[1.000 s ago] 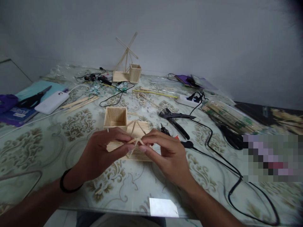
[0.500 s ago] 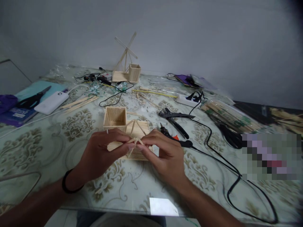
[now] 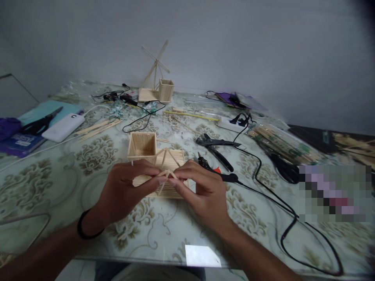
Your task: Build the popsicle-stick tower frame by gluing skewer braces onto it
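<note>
My left hand (image 3: 129, 185) and my right hand (image 3: 203, 189) meet above a flat base of wooden sticks (image 3: 177, 156). Both pinch the joined ends of thin wooden sticks (image 3: 168, 173) between thumb and fingers. These sticks lean together into a peak, and more sticks (image 3: 173, 157) form a second peak behind it. At the base's back left corner stands a square stick box (image 3: 142, 145), open at the top. A glue gun (image 3: 216, 169) with a black body and orange trigger lies just right of my right hand. My fingers partly hide the joint.
Pliers-like cutters (image 3: 215, 148) lie behind the glue gun, whose black cord (image 3: 266, 195) loops along the right. A stick windmill model (image 3: 156, 84) stands at the back. Left are a white power bank (image 3: 63, 127), scissors (image 3: 42, 121) and loose sticks (image 3: 98, 128). A power strip (image 3: 232, 124) and packed sticks (image 3: 288, 144) sit right.
Almost nothing differs. Both hands keep their pinch on the sticks at the peak, and the view has shifted very slightly.
</note>
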Demonstrator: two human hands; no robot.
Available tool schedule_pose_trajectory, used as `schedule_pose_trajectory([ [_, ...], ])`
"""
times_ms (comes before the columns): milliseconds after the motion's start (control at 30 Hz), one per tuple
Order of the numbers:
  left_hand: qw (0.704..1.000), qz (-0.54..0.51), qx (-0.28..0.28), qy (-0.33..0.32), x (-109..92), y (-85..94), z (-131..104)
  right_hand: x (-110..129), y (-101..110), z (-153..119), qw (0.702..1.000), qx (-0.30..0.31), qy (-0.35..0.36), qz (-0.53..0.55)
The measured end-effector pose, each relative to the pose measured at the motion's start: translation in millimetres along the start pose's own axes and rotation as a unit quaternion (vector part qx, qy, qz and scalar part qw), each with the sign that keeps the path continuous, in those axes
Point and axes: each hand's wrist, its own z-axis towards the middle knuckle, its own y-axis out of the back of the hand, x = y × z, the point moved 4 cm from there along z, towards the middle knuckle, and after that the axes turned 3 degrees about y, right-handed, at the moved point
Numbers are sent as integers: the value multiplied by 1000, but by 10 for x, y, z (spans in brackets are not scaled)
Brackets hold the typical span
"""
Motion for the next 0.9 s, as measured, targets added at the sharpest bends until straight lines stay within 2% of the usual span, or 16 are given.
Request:
schedule_pose_trajectory([
  [900, 1000, -17, -2, 14, 13, 5, 17, -28, -14, 1, 1000, 11, 2, 15],
])
